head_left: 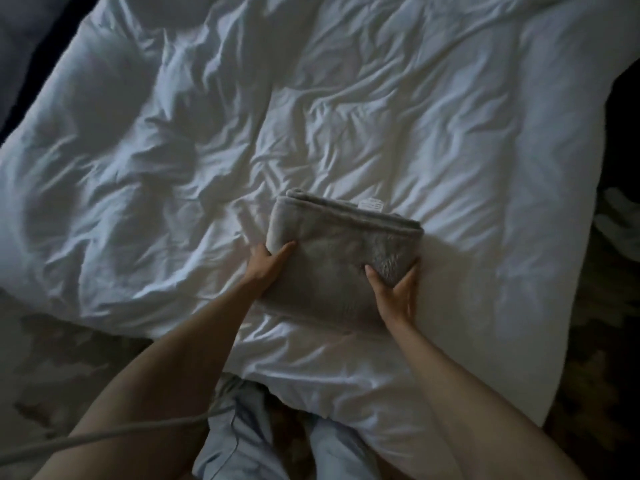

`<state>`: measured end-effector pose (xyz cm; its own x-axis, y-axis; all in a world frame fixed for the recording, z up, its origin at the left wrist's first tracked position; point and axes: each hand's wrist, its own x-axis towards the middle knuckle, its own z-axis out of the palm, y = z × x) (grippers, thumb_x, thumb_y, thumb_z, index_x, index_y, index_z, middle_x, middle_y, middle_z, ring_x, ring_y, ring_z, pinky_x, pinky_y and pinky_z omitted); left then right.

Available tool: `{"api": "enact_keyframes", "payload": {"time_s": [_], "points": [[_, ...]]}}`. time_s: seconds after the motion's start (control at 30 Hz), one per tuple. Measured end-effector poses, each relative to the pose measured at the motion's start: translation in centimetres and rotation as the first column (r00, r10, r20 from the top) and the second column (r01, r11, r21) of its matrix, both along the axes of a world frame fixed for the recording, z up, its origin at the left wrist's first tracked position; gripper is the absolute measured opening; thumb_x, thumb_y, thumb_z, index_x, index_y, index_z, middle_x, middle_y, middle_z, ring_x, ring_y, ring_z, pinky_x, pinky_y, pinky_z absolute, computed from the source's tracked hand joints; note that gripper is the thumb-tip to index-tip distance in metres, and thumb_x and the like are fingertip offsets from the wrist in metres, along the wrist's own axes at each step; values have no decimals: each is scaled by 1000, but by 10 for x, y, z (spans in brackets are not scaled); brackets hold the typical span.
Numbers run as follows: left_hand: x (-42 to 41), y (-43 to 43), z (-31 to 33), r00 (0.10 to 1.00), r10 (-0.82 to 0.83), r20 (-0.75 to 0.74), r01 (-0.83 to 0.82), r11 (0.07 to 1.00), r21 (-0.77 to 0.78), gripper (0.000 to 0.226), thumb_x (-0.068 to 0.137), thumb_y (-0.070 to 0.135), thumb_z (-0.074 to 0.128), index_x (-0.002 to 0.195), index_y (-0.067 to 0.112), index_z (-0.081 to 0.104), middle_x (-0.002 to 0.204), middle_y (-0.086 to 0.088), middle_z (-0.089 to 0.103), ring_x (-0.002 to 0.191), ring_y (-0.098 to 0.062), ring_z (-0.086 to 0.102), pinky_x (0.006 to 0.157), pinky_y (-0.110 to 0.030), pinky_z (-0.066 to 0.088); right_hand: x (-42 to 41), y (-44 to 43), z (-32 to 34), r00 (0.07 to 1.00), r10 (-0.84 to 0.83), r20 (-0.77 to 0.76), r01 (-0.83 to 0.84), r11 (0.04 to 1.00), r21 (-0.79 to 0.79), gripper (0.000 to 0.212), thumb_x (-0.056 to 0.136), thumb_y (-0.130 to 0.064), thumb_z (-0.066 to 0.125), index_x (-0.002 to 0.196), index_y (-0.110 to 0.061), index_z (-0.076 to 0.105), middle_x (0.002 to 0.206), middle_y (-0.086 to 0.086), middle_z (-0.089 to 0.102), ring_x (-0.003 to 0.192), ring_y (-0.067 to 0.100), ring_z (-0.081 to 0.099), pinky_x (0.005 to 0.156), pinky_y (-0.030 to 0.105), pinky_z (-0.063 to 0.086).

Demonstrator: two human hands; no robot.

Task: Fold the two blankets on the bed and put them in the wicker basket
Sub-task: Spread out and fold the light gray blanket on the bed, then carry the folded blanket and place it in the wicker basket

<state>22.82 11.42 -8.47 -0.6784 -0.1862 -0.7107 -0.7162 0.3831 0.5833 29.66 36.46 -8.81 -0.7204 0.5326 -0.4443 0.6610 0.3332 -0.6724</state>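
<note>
Your left hand (268, 261) and right hand (394, 296) are bare, and so are your left forearm (194, 341) and right forearm (450, 368). You wear loose, creased, light blue trousers (242, 427). What looks like a pale grey cable (104, 434) crosses your left arm.

Both bare arms reach forward; the left hand (266, 265) and right hand (394, 292) grip the blanket (332, 251) at its ends, thumbs on top.

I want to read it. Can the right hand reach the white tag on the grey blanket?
Probably yes. The tag lies uncovered at the far edge of the blanket, but the right hand grips its near corner and would have to let go.
</note>
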Motion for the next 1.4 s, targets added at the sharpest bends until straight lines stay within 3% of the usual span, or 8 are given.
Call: {"api": "enact_keyframes", "payload": {"time_s": [0.13,0.27,0.4,0.53,0.7,0.9,1.07,1.4], "points": [[6,-21,35,978,70,197,-122,955,271,90,41,72,82,113,19,66,99,-5,74,91,-25,71,85,-40,57,-11,8,34,979,-162,122,187,954,-236,77,63,-43,84,125,-9,54,121,12,64,105,25,63,93,39,51],[37,-78,84,978,182,97,-204,930,305,61,51,68,80,96,30,66,82,8,75,72,-11,72,55,-21,55,-26,-38,77,996,34,83,-8,956,-292,61,62,-41,86,110,-10,64,106,10,71,93,25,68,88,44,55],[91,-186,132,894,448,19,-440,868,230,39,63,60,76,84,32,57,90,9,65,75,-7,62,58,-21,48,-47,-155,109,938,343,52,-310,895,-320,72,59,-51,84,116,-13,61,110,9,69,100,29,66,91,47,53],[153,-314,173,773,618,-144,-584,781,219,61,68,54,74,121,29,58,112,2,63,100,-16,60,90,-33,49,-60,-310,139,784,620,-21,-590,735,-335,79,58,-57,82,121,-16,58,115,8,67,103,30,63,93,47,52],[235,-452,220,542,803,-246,-750,595,289,43,82,32,71,121,16,61,105,-3,71,89,-14,68,74,-27,55,-46,-502,188,544,825,-154,-819,483,-309,77,63,-54,82,123,-15,53,117,6,63,104,28,61,93,47,51],[299,-555,257,245,924,-292,-878,339,337,36,84,28,68,117,12,64,106,-10,71,91,-23,68,75,-31,56,-19,-672,226,315,909,-273,-931,240,-275,82,64,-58,80,129,-21,47,119,4,60,107,24,59,91,39,50],[319,-632,269,54,917,-395,-920,200,337,14,84,21,69,97,17,69,93,-2,71,76,-10,66,66,-23,51,-14,-789,235,170,934,-315,-971,105,-214,90,57,-70,75,131,-27,46,118,-2,61,106,19,59,94,40,49],[267,-865,272,-124,828,-547,-964,29,264,28,84,11,69,111,12,66,99,2,69,79,1,64,64,-7,48,-75,-1088,224,30,913,-407,-960,-87,-265,67,57,-69,77,110,-34,55,99,-14,65,95,7,62,86,30,50]]}}
